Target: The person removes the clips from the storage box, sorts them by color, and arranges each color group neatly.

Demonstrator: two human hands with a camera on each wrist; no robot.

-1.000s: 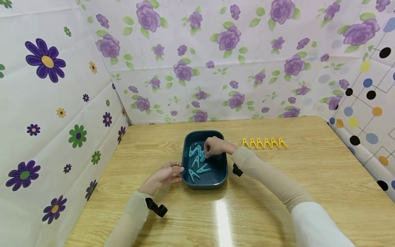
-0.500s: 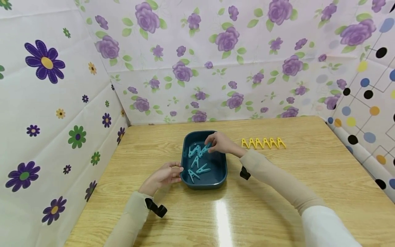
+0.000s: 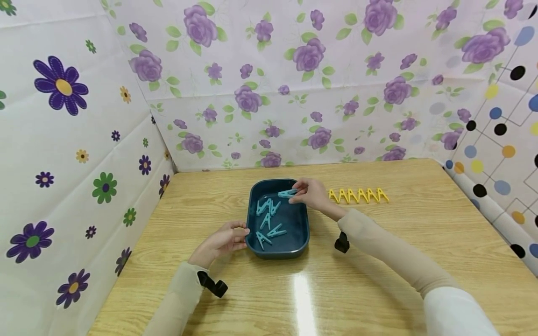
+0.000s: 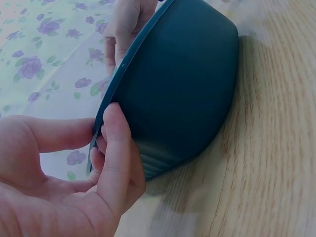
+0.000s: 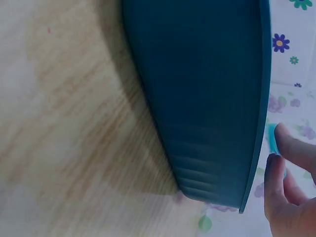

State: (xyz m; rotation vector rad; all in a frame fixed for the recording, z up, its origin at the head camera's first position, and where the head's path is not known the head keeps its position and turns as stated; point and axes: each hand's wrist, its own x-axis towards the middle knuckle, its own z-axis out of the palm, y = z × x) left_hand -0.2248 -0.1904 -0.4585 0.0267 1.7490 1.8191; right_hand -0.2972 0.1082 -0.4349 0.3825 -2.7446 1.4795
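Note:
A dark blue plastic bin [image 3: 299, 233] stands on the wooden table, with several light blue clothespins [image 3: 266, 220] lying loose on its floor. My left hand [image 3: 224, 240] pinches the bin's left rim between thumb and fingers, plain in the left wrist view. Over the bin's far right part, my right hand [image 3: 313, 193] pinches one light blue clothespin [image 3: 286, 193] by its end, held roughly level. In the right wrist view, that clothespin [image 5: 272, 138] shows only in part between the thumb and fingers, just beyond the bin's rim.
To the right of the bin, a row of several yellow clothespins [image 3: 359, 195] lies side by side on the table [image 3: 378, 252]. Flower-print cloth [image 3: 248, 98] rises behind the table and at its left, dotted cloth [image 3: 500, 149] at its right.
My right hand has risen out of the group of light blue clothespins and moved right and away, carrying one of them. My left hand stays at the bin's rim.

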